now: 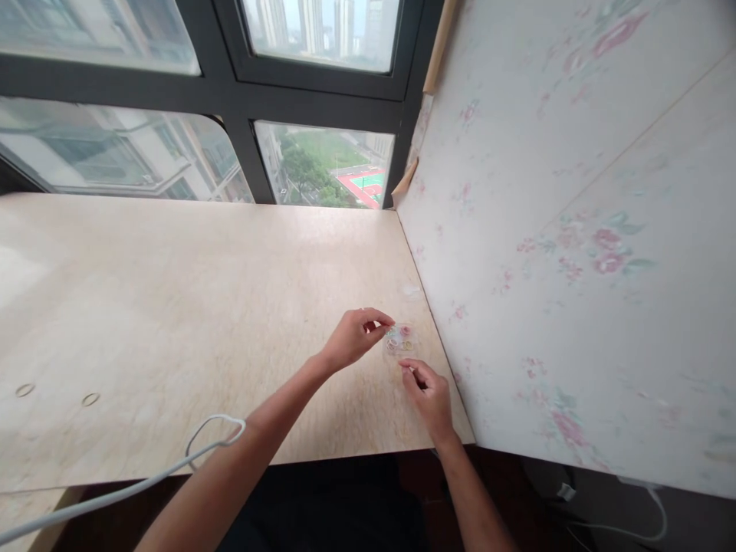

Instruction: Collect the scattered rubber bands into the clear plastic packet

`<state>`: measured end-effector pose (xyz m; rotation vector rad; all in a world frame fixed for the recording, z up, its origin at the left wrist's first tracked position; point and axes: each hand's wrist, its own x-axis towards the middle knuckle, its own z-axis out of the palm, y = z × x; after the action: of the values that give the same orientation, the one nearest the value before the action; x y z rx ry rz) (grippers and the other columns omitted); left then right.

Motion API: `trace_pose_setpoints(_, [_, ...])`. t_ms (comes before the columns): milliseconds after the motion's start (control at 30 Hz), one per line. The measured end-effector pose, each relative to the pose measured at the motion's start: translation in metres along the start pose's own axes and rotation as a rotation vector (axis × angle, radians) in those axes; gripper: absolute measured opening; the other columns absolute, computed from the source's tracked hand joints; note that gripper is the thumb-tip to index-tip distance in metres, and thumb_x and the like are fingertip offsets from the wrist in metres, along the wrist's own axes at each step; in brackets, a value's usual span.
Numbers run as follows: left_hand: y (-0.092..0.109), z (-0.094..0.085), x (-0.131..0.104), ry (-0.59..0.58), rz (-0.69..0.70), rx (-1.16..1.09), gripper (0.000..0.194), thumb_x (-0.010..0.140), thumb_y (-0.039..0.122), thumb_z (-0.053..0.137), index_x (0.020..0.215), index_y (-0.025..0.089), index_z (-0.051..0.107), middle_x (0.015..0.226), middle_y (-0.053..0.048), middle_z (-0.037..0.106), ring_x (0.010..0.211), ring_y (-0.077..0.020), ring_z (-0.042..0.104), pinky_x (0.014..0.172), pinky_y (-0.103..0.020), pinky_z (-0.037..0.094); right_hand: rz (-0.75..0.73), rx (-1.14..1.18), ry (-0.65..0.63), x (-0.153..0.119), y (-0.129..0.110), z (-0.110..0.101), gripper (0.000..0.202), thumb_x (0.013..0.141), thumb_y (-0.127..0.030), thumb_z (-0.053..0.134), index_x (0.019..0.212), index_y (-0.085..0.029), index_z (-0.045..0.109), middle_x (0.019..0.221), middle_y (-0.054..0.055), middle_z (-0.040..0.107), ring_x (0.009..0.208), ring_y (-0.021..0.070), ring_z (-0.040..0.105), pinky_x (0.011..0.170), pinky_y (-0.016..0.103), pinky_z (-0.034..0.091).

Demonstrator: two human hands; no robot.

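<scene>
Left hand (353,339): extended from the lower left to just right of centre. Thumb and index finger are brought close together, fingertips at the left edge of the small clear box (399,349); the other fingers are curled. Whether anything is pinched between the tips cannot be told.

Right hand (430,392): entering from the lower right, just below the box. Thumb and index finger are drawn together at the tips; the remaining fingers are bent. Any item in this pinch is too small to confirm.

The box sits right of centre, on the tabletop (172,307), near its right edge, between the two hands. Small coloured items are visible in it: a pink one at upper right, yellowish at lower right, pale at lower left. Their exact form is not resolved. A transparent piece (412,291) lies above the box, close to the wall (517,153); its outline is indistinct.

Two thin rings, a left ring (25,395) and a right ring (90,405), lie apart from each other at the lower left, well away from the hands. A pale cable (143,483) crosses the lower left corner, its loop overlapping the left forearm in view.

The wall at right carries a floral pattern. A dark window frame (322,100) spans the upper left and top centre, with buildings, trees and a sports court (368,182) beyond.
</scene>
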<state>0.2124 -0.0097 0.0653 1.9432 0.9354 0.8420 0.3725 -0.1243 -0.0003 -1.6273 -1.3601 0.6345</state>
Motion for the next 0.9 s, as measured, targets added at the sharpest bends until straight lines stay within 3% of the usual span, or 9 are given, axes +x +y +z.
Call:
trace_pose_setpoints(200, [-0.002, 0.037, 0.01, -0.12, 0.104, 0.212, 0.02, 0.084, 0.013, 0.055, 0.093, 0.02, 0.072, 0.096, -0.004, 0.072, 0.082, -0.0156, 0.064, 0.074, -0.027, 0.05, -0.022, 0.015, -0.011, 0.0, 0.001, -0.002, 0.022, 0.084, -0.027, 0.051, 0.09, -0.016, 0.069, 0.05, -0.005, 0.046, 0.043, 0.0094, 0.038, 0.045, 0.022, 0.032])
trace_pose_setpoints(467, [-0.008, 0.054, 0.018, -0.232, 0.091, 0.403, 0.021, 0.087, 0.016, 0.052, 0.097, 0.021, 0.07, 0.097, -0.005, 0.072, 0.089, -0.019, 0.066, 0.079, -0.03, 0.05, -0.029, 0.041, -0.015, -0.001, 0.0, -0.003, 0.021, 0.084, -0.024, 0.05, 0.088, -0.016, 0.069, 0.05, -0.005, 0.045, 0.043, 0.0095, 0.038, 0.045, 0.022, 0.032])
trace_pose_setpoints(733, [-0.012, 0.042, 0.01, -0.142, 0.041, 0.365, 0.019, 0.087, 0.02, 0.053, 0.097, 0.022, 0.07, 0.096, -0.004, 0.072, 0.08, -0.017, 0.065, 0.076, -0.03, 0.049, -0.02, 0.05, -0.016, -0.001, 0.002, -0.004, 0.021, 0.084, -0.027, 0.051, 0.089, -0.016, 0.069, 0.05, -0.006, 0.04, 0.044, 0.0094, 0.036, 0.045, 0.021, 0.031])
trace_pose_setpoints(900, [-0.03, 0.018, -0.021, 0.061, -0.019, 0.298, 0.015, 0.086, 0.021, 0.054, 0.087, 0.02, 0.069, 0.081, -0.002, 0.07, 0.062, -0.012, 0.058, 0.064, -0.025, 0.047, -0.011, 0.033, -0.01, -0.001, 0.002, -0.003, 0.022, 0.085, -0.029, 0.051, 0.089, -0.017, 0.069, 0.05, -0.007, 0.038, 0.045, 0.0094, 0.035, 0.045, 0.021, 0.03])
